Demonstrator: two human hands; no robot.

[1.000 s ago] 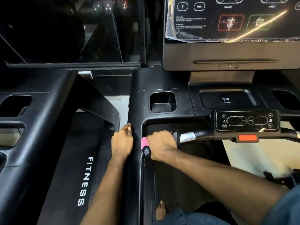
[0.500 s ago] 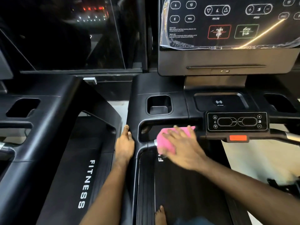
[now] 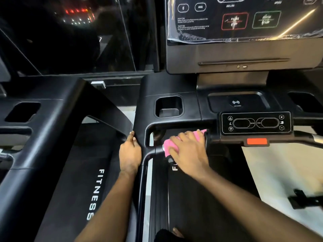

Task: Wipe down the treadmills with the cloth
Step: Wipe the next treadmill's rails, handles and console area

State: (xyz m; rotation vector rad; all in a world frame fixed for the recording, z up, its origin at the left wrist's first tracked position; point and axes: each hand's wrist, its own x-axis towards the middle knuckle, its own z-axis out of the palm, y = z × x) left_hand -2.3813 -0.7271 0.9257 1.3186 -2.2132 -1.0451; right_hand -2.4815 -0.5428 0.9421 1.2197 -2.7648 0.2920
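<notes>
I stand on a black treadmill [image 3: 172,84] and face its console. My right hand [image 3: 189,151] lies over a pink cloth [image 3: 168,145] and presses it with spread fingers onto the front handlebar [image 3: 154,151], just left of the small control panel [image 3: 255,123]. Most of the cloth is hidden under that hand. My left hand [image 3: 130,152] rests flat against the outer side of the left console arm, holding nothing. A second black treadmill [image 3: 52,119] stands to the left, its belt marked FITNESS.
A display under plastic film [image 3: 244,20] rises at the upper right. A cup holder [image 3: 168,106] and a phone tray [image 3: 236,102] sit in the console. An orange-red stop key [image 3: 257,142] hangs below the panel. My bare foot [image 3: 177,233] is on the belt. Dark glass lies ahead.
My right hand slid right along the handlebar from the corner and opened out flat over the cloth. The left hand stayed on the console arm.
</notes>
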